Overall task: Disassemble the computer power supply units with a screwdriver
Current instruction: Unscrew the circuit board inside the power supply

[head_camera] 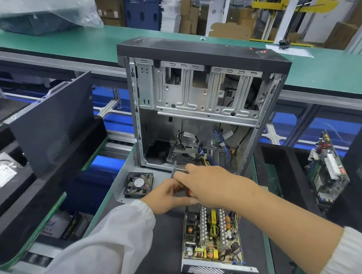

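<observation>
— On the far side of the dark mat, what is seen?

— A big open computer case (197, 107) is stood up, with wires left low inside it.

— And nearer?

— The opened power supply (212, 239) is laid flat on the mat (165, 245), its board showing. Its grey cover (120, 184), with a small fan (138, 184) on it, is lying at the left.

— How are the hands held?

— The right hand (206, 186) is curled round something with a red bit, maybe the screwdriver; it cannot be told for sure. The left hand (165, 198) is curled just under it; what it holds is hidden.

— What could go wrong?

— The board could be scratched if the tool slips. Small screws could be lost off the mat.
</observation>
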Tool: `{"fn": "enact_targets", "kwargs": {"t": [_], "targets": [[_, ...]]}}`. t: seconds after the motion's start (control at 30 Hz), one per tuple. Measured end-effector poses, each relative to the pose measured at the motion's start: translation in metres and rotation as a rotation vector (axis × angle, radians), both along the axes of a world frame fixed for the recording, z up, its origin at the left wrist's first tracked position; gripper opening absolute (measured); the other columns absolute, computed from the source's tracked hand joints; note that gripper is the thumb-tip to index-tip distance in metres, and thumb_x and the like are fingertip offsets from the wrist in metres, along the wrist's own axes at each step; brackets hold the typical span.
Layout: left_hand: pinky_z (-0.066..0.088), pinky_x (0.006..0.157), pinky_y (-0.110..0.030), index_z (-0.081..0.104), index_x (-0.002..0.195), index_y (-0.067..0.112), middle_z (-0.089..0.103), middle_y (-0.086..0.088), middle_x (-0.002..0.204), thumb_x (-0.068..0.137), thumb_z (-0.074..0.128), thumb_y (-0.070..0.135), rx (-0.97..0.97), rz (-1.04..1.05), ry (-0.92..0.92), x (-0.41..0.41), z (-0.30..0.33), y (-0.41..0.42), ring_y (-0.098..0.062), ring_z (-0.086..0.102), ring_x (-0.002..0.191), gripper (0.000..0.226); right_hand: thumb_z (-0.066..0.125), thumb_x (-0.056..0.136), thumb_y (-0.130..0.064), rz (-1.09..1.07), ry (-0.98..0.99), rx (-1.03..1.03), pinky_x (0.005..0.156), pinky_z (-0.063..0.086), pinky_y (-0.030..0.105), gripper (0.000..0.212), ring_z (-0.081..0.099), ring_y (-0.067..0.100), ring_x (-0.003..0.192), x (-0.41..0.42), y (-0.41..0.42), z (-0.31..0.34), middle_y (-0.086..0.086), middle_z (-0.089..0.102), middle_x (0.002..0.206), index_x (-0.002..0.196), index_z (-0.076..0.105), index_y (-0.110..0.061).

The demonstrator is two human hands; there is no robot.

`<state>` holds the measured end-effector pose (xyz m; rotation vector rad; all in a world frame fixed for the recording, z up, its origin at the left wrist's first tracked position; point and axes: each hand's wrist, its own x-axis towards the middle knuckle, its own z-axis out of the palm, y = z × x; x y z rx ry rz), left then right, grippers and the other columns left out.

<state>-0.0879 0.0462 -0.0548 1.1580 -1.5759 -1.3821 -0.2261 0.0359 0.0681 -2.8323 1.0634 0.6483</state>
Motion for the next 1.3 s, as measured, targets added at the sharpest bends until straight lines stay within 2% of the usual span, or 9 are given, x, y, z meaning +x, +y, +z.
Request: {"fn": "enact_targets", "kwargs": {"t": [0.1,0.2,0.3,0.57,0.7,0.83,1.03,1.2,1.3], "targets": [[0.05,0.095,-0.023,0.071,0.09,0.019,0.075,0.006,0.092,0.079,0.077,0.004,-0.035,0.05,0.013,-0.006,0.0,0.0,-0.007,0.068,0.098,0.02,0.06,0.09,-0.013,-0.002,0.028,0.016,0.063,0.036,0.036,0.041,0.056,0.029,0.095,-0.001,-0.003,0.004,0.006,0.043,0.117,0.126,0.041,-0.017],[0.051,0.082,-0.016,0.072,0.085,0.023,0.075,0.01,0.085,0.076,0.079,0.004,-0.064,0.088,0.043,-0.014,-0.001,0.001,-0.002,0.068,0.089,0.022,0.057,0.094,-0.037,-0.148,0.026,-0.055,0.061,0.036,0.035,0.038,0.055,0.029,0.085,0.0,-0.004,0.006,0.005,0.051,0.101,0.119,0.039,-0.014],[0.051,0.085,-0.02,0.073,0.083,0.026,0.074,0.013,0.086,0.074,0.08,0.002,-0.114,0.097,0.032,-0.016,0.0,0.002,-0.002,0.068,0.09,0.026,0.043,0.102,-0.032,-0.134,0.088,-0.243,0.064,0.039,0.035,0.031,0.061,0.03,0.1,0.005,-0.003,-0.001,0.008,0.058,0.113,0.119,0.049,-0.007],[0.049,0.093,-0.024,0.073,0.094,0.007,0.074,0.003,0.093,0.08,0.077,0.006,-0.028,0.018,-0.004,0.004,-0.004,-0.002,-0.008,0.068,0.095,0.015,0.055,0.096,-0.022,-0.006,0.049,0.078,0.058,0.033,0.031,0.036,0.046,0.021,0.084,-0.003,-0.002,0.005,0.004,0.044,0.112,0.128,0.04,-0.02],[0.053,0.082,-0.022,0.068,0.093,-0.002,0.072,0.006,0.083,0.077,0.077,-0.001,-0.04,0.102,0.055,-0.006,-0.006,0.001,-0.006,0.067,0.084,0.018,0.052,0.094,-0.049,-0.187,0.046,-0.022,0.066,0.038,0.034,0.045,0.057,0.028,0.096,0.001,0.0,0.009,0.006,0.054,0.112,0.12,0.044,-0.013],[0.046,0.094,-0.018,0.069,0.091,0.028,0.072,0.018,0.084,0.078,0.078,0.001,-0.065,0.013,0.0,-0.006,0.004,0.0,0.002,0.065,0.09,0.031,0.037,0.102,-0.043,-0.168,0.088,-0.157,0.069,0.038,0.036,0.042,0.06,0.03,0.105,0.007,0.001,0.001,0.01,0.058,0.119,0.123,0.047,-0.008],[0.045,0.096,-0.016,0.07,0.105,0.001,0.073,0.002,0.102,0.084,0.072,0.002,-0.016,-0.037,-0.042,0.0,0.004,-0.005,-0.006,0.066,0.103,0.021,0.055,0.094,-0.013,-0.021,0.153,0.055,0.068,0.036,0.036,0.04,0.05,0.027,0.103,-0.006,0.0,0.009,0.007,0.043,0.12,0.129,0.037,-0.018],[0.048,0.082,-0.022,0.065,0.091,0.001,0.065,0.003,0.082,0.077,0.077,-0.002,-0.088,0.092,-0.014,-0.007,0.0,-0.005,-0.007,0.06,0.08,0.019,0.051,0.089,-0.06,-0.222,-0.025,0.014,0.059,0.038,0.033,0.05,0.047,0.023,0.075,-0.008,-0.002,0.008,-0.001,0.042,0.082,0.106,0.036,-0.016],[0.042,0.088,-0.01,0.064,0.107,0.003,0.069,0.007,0.092,0.078,0.077,0.002,-0.064,0.042,0.008,-0.006,0.0,-0.003,-0.001,0.063,0.093,0.032,0.036,0.098,-0.055,-0.214,-0.047,-0.144,0.06,0.036,0.034,0.045,0.057,0.029,0.084,-0.001,-0.001,-0.004,0.004,0.056,0.09,0.109,0.04,-0.011]]}}
